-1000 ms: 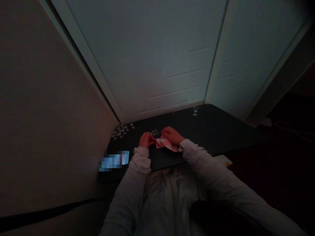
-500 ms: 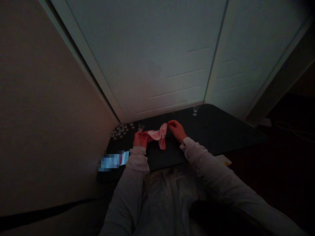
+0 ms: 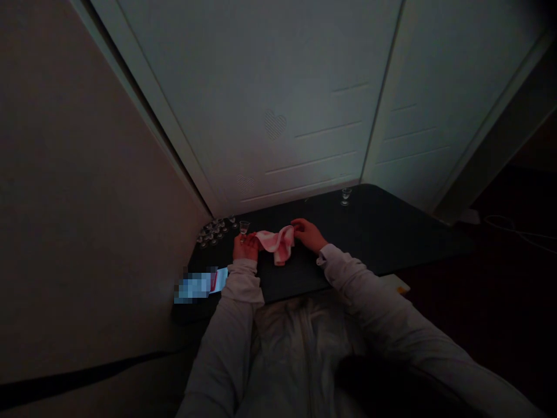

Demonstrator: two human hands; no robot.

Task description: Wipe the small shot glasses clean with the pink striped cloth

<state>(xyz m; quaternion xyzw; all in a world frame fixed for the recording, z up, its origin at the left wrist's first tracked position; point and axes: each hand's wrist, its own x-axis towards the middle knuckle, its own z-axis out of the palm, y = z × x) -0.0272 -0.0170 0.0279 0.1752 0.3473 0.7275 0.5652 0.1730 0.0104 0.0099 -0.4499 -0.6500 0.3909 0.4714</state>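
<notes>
A small stemmed glass [image 3: 244,227] stands up out of my left hand [image 3: 246,248], whose fingers are closed around its lower part. One end of a pink and white cloth [image 3: 278,244] reaches the fingertips of this same hand. The cloth hangs in loose folds between both hands, above the dark table [image 3: 300,278]. At its right end, my right hand [image 3: 308,234] has its fingers closed on the fabric. The dim light hides the exact fingertip contact.
Several similar small glasses [image 3: 213,230] stand grouped at the table's left back corner. Another glass [image 3: 346,196] stands alone at the back right. A lit phone-like screen [image 3: 221,280], partly pixelated, lies at the left edge. A white panelled door [image 3: 304,139] rises behind the table.
My left hand has shifted slightly left with the glass. My right hand has come a little left and down, now against the cloth, which has changed its folds.
</notes>
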